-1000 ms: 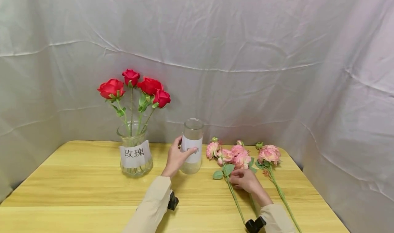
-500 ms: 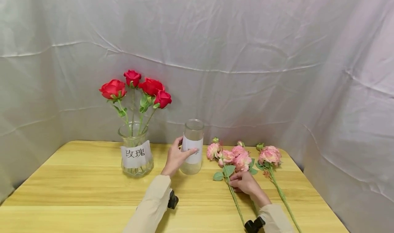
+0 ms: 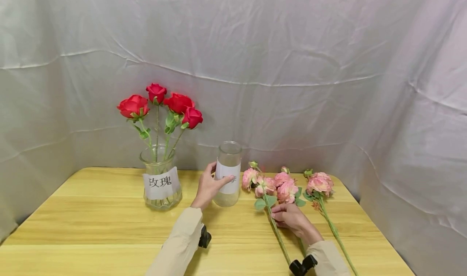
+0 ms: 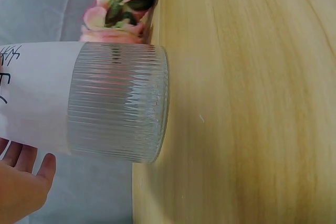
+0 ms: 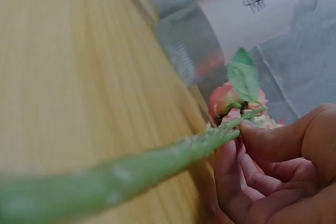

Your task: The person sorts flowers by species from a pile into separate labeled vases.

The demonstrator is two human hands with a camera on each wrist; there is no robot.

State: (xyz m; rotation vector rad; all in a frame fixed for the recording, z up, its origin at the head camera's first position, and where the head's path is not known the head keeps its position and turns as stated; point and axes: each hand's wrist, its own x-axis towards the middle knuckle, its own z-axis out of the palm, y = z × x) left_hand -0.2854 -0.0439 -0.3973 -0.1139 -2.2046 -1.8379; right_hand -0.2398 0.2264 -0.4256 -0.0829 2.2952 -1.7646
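My left hand (image 3: 211, 187) holds a tall clear glass vase (image 3: 228, 199) upright on the table, thumb across its white label with dark writing. In the left wrist view, the ribbed lower part of the vase (image 4: 118, 103) shows, with my fingertips at the label's edge. My right hand (image 3: 294, 220) pinches the green stem (image 3: 276, 231) of a pink flower (image 3: 250, 178) between thumb and fingers. Its stem (image 5: 131, 174) crosses the right wrist view close to the camera, leaf and blossoms beyond the fingertips. Another pink flower (image 3: 287, 190) lies just beside it, its stem partly hidden by my hand.
On the left stands a wider glass vase (image 3: 162, 203) with a white label, holding several red roses (image 3: 178, 103). A separate pink flower (image 3: 319, 183) lies at the right, its stem toward the front. Grey cloth (image 3: 292, 85) hangs behind the wooden table (image 3: 91, 227).
My right hand has closed on the flower's stem, and its blossoms and leaves have shifted slightly, the topmost blossom to the left. The left hand and its vase stay in place.
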